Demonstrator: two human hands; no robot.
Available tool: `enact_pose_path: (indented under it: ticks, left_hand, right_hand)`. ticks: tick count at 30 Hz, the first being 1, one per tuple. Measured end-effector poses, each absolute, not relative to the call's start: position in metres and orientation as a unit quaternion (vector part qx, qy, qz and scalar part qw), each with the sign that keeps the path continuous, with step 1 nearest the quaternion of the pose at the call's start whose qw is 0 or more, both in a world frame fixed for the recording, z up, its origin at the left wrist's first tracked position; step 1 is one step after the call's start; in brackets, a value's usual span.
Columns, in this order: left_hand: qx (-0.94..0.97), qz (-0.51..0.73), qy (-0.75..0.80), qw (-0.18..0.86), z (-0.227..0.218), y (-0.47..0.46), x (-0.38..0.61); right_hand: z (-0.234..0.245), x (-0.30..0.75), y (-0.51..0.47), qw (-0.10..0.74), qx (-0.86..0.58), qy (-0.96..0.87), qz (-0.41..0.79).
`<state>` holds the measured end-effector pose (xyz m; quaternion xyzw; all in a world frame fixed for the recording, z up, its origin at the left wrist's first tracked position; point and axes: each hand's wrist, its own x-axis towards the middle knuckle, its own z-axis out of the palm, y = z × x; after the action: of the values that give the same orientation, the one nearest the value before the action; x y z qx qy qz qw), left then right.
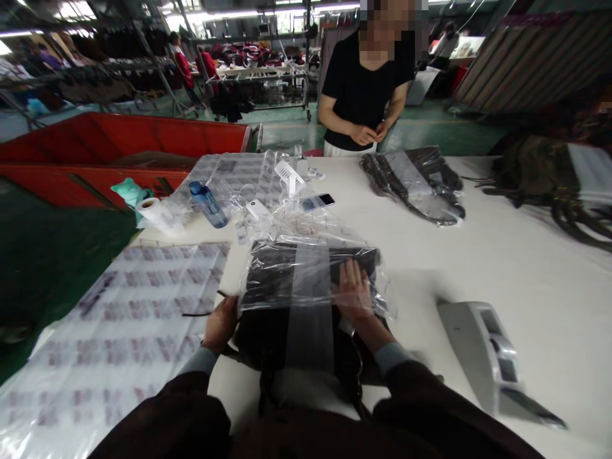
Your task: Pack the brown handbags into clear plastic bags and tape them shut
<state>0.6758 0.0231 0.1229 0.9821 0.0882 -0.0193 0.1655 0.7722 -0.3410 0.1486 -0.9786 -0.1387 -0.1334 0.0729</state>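
A folded black garment [287, 274] lies partway inside a clear plastic bag [310, 255] on the white table [478, 255] right in front of me. My left hand [220, 325] grips the bag's open edge at the garment's left side, fingers curled. My right hand [352, 290] is inside the bag's mouth, lying flat on the garment with its fingers stretched forward.
A stack of printed clear bags [119, 331] lies at my left. A blue bottle [208, 204], tape roll [149, 207], phone [318, 202] and small items sit beyond. A grey device [492, 357] lies at right. A person in black [366, 83] stands across, beside bagged garments [415, 182].
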Motion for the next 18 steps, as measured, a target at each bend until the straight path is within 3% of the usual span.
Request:
enact_pose_path:
  ticks: [4, 7, 14, 18]
  left_hand:
    - [0.989, -0.059, 0.099, 0.095, 0.115, 0.036, 0.664]
    - [0.988, -0.058, 0.099, 0.100, 0.111, 0.039, 0.657]
    - [0.973, -0.039, 0.140, 0.180, 0.107, 0.032, 0.653]
    - [0.965, -0.029, 0.159, 0.209, 0.108, 0.029, 0.654]
  right_hand:
    - [0.107, 0.836, -0.388, 0.111, -0.990, -0.014, -0.082]
    - [0.096, 0.841, -0.400, 0.134, -0.990, -0.006, -0.043]
    - [0.127, 0.719, -0.425, 0.171, -0.979, -0.108, -0.007]
    - [0.128, 0.684, -0.463, 0.220, -0.964, 0.115, -0.099]
